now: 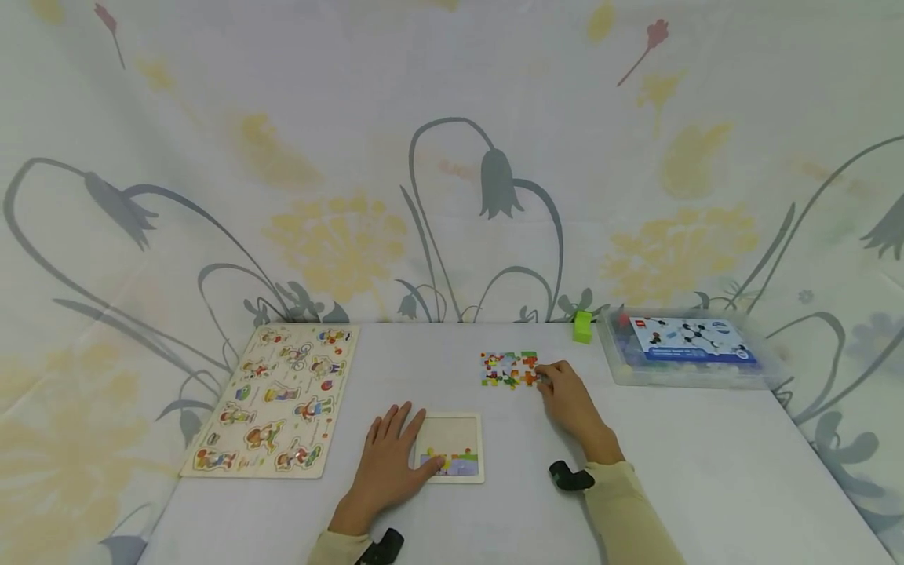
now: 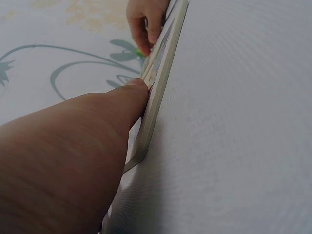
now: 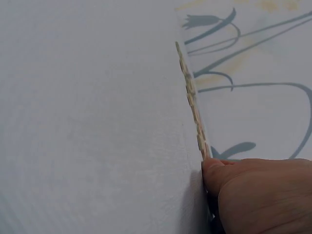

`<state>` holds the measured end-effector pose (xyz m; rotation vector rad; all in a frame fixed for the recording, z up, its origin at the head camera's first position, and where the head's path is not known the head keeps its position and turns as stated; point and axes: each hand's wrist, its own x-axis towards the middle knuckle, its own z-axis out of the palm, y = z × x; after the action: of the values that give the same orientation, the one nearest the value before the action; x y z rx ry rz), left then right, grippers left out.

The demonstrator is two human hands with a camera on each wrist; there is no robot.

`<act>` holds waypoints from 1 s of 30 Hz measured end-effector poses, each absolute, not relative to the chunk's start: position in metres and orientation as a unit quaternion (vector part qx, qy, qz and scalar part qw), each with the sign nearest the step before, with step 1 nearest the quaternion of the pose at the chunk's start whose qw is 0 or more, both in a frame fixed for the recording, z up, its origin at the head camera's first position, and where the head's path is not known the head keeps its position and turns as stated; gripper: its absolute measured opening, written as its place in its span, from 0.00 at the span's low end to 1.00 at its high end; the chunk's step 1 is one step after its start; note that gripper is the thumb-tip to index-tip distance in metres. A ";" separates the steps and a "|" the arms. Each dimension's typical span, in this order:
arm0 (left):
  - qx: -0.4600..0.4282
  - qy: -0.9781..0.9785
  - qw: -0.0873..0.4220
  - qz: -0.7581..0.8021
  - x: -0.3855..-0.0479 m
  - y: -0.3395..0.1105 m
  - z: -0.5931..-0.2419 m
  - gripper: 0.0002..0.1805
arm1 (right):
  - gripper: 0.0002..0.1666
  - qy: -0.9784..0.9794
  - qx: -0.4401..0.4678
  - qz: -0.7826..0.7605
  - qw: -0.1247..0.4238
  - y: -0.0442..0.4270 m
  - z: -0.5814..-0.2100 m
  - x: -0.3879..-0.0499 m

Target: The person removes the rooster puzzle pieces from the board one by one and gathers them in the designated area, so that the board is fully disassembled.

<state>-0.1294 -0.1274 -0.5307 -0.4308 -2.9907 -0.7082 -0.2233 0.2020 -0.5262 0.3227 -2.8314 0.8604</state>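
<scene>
A shallow wooden puzzle frame [image 1: 452,418] lies at the middle front of the table, with several joined jigsaw pieces [image 1: 462,464] along its near side. My left hand [image 1: 388,467] rests flat over the frame's left edge, fingers spread and thumb on the pieces; the left wrist view shows the thumb [image 2: 129,97] against the frame [image 2: 158,105]. Farther back lies a group of loose colourful puzzle pieces [image 1: 504,369], seen edge-on as a row [image 3: 192,100] in the right wrist view. At its right end my right hand [image 1: 572,404] pinches a puzzle piece, mostly hidden by the fingertips.
A wooden picture board [image 1: 282,392] with cartoon figures lies on the left. At the back right stands a clear plastic box [image 1: 688,373] with a blue-and-white label. A green block [image 1: 582,326] sits at the table's back edge, before the floral curtain [image 1: 452,251].
</scene>
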 end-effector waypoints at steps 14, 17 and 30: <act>-0.142 -0.960 0.017 -0.239 -0.129 -0.125 -0.535 0.45 | 0.27 -0.941 0.042 0.333 0.038 0.205 -0.524 -0.215; -0.142 -0.960 0.013 -0.242 -0.126 -0.123 -0.535 0.45 | 0.28 -0.938 0.031 0.343 0.037 0.198 -0.523 -0.207; -0.160 -0.959 -0.037 -0.232 -0.132 -0.134 -0.527 0.56 | 0.20 -0.898 0.278 0.338 -0.049 0.098 -0.507 -0.163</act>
<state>-0.1318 -0.1341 -0.5266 -0.5134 -3.0846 -0.7474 -0.1627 0.0983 -0.5071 0.9027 -2.9122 1.0980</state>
